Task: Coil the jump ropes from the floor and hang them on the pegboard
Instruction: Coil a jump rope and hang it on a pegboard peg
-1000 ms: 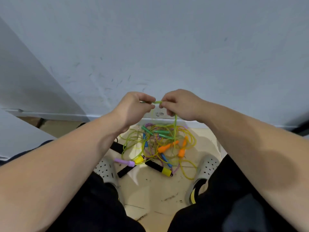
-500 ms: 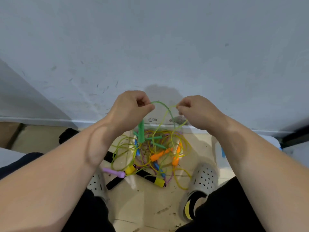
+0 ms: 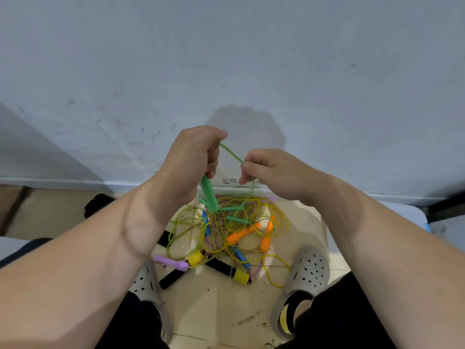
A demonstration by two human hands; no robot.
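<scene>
A tangled pile of jump ropes (image 3: 226, 235) lies on the floor between my feet, with green, orange, blue, purple, yellow and black handles. My left hand (image 3: 193, 154) grips the green rope and one green handle (image 3: 208, 195), which hangs down from my fist. My right hand (image 3: 271, 170) pinches the green cord (image 3: 231, 153) a short span to the right, and the cord runs taut between the two hands. From my right hand the cord drops into the pile. No pegboard is in view.
A pale wall (image 3: 226, 59) stands right in front, with a skirting board (image 3: 75, 182) at its foot. My grey perforated clogs (image 3: 304, 273) flank the pile on the tiled floor (image 3: 214, 306). A dark object (image 3: 97, 204) lies at the left by the wall.
My hands have drawn apart slightly and the left has risen, lifting the green handle clear of the pile. The loose arc of cord between them is now pulled straight.
</scene>
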